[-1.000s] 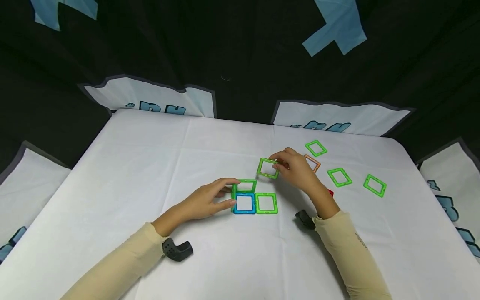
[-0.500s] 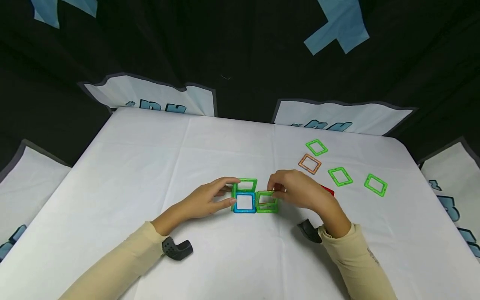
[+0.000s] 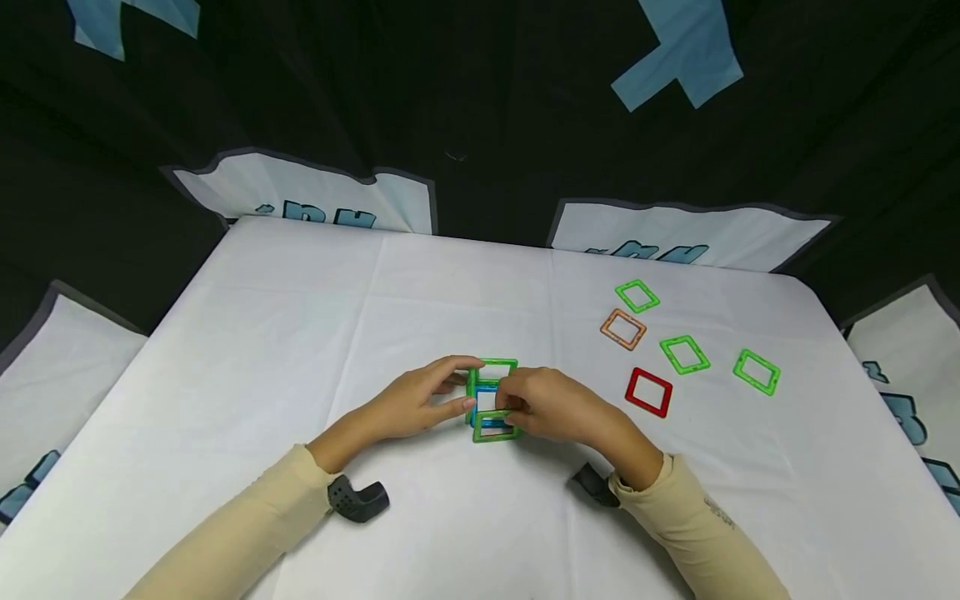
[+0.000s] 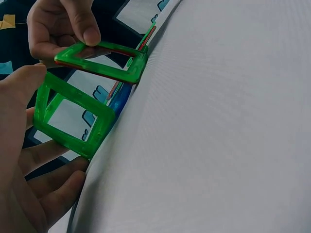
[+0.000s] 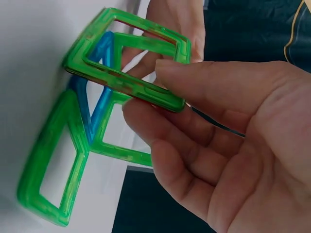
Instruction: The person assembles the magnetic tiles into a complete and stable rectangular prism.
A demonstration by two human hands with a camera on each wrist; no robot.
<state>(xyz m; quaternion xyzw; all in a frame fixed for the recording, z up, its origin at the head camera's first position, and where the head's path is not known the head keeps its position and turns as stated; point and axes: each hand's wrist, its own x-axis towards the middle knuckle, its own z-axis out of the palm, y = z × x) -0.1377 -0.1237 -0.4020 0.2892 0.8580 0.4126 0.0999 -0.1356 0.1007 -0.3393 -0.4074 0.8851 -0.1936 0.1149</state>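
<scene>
My left hand holds an upright green square magnetic tile at the left side of a blue tile, thumb at its top corner and fingers behind. Another green tile stands along the blue tile's back edge. Between thumb and fingers, my right hand pinches a further green tile by its corner. That tile leans at the blue tile's front edge. Flat on the right of the blue one lies a green tile, hidden by my right hand in the head view.
Loose tiles lie to the right: a red one, an orange one and several green ones, the farthest right of them. The white cloth-covered table ends at a black curtain behind.
My right hand has carried its green tile from behind the group, over the flat right tile, to the blue tile's front edge. The red tile is uncovered. My left hand stays put.
</scene>
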